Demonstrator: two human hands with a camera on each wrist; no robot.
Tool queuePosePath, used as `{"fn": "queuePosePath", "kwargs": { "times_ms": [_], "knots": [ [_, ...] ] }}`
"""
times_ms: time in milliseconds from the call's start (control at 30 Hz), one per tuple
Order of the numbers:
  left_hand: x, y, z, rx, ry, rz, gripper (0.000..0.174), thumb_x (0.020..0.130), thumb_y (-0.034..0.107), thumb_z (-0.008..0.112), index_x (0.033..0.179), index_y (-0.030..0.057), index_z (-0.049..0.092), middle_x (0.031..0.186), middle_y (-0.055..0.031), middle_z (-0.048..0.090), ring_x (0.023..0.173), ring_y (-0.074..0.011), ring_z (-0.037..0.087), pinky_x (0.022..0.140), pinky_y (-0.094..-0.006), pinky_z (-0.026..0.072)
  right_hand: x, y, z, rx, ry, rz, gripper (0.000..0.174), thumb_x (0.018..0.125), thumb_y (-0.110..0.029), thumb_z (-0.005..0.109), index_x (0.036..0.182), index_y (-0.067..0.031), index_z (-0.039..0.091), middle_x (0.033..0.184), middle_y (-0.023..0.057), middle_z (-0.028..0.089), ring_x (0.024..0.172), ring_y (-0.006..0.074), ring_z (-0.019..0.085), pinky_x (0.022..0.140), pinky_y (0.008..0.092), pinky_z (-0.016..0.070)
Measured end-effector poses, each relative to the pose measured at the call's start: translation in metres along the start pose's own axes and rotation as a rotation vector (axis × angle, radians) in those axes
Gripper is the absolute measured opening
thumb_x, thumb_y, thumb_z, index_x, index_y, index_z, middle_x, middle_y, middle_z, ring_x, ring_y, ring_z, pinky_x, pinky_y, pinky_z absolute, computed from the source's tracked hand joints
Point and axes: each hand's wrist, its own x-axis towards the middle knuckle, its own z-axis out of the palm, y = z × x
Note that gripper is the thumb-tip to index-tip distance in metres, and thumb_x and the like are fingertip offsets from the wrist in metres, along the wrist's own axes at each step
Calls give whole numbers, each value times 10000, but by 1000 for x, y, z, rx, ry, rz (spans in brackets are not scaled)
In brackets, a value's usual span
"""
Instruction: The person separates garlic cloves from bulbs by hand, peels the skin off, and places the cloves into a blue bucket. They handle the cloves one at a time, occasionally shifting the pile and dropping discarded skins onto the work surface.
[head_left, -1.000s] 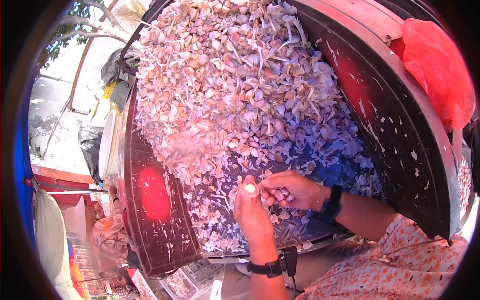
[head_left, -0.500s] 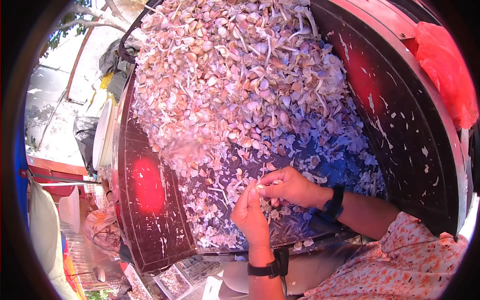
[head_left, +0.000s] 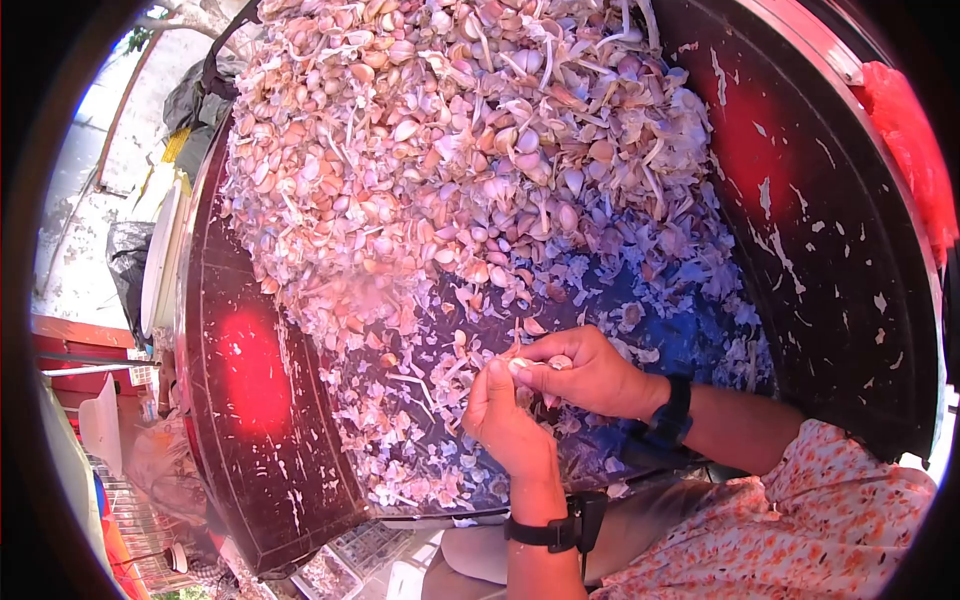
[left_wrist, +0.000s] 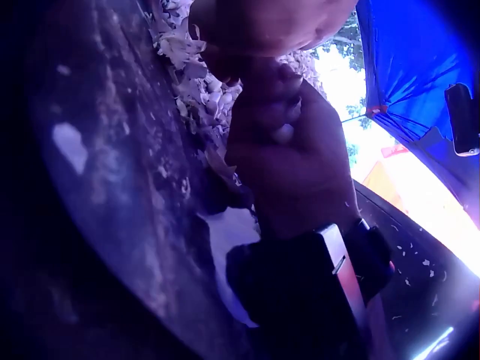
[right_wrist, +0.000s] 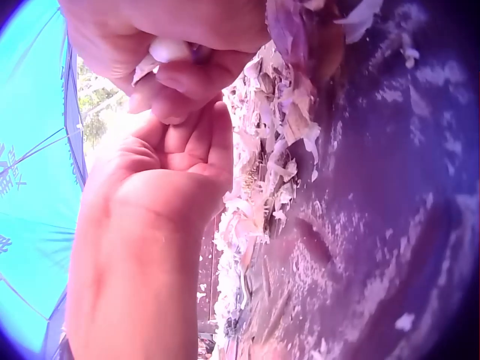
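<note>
In the head view my left hand (head_left: 508, 425) and right hand (head_left: 595, 375) meet fingertip to fingertip low over the tabletop. A pale garlic clove (head_left: 518, 366) is pinched between them, partly covered by the fingers. My right hand also holds more garlic cloves in its curled fingers; one clove (head_left: 561, 362) shows by the thumb, and the right wrist view shows a white clove (right_wrist: 171, 49) there. From the left wrist, the right hand (left_wrist: 292, 169) appears dark, with cloves (left_wrist: 283, 133) in its fingers. Behind the hands rises a large heap of unpeeled garlic (head_left: 430, 150).
Loose papery skins (head_left: 410, 450) and stalks litter the dark tabletop around the hands. Worn dark side panels (head_left: 270, 470) flank the heap left and right. A red plastic bag (head_left: 905, 140) hangs at the far right. Trays (head_left: 365, 550) stand below the near edge.
The left fingers held up a bright clove apart from the right fingertips; now both hands' fingertips have closed together on it. The head view has shifted, so the heap sits further left.
</note>
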Motion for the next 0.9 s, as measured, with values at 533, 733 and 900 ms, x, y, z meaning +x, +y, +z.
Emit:
{"fn": "queuePosePath", "kwargs": {
  "times_ms": [533,733,900],
  "knots": [
    [13,35,-10,325,-242,-79,498,907,186,558,1310,-51,386,1040,-182,619,934,-173,597,817,-272,468,-3,-10,-1,245,-23,69,294,893,-146,570,1141,14,570,843,27,616,613,46,545,548,181,467],
    [16,34,-5,309,-196,-22,317,819,49,661,1109,-57,591,829,-36,634,737,-63,568,693,-195,466,-3,-12,-13,382,-46,87,375,899,-166,546,1211,38,494,872,64,622,620,80,565,512,188,453],
    [47,44,-27,809,-278,84,369,830,76,636,1166,-54,556,1004,-110,629,854,-120,589,763,-239,468,4,-5,-29,1132,-318,163,560,948,-430,352,1262,24,440,1010,171,608,796,206,616,496,216,448]
  ]
}}
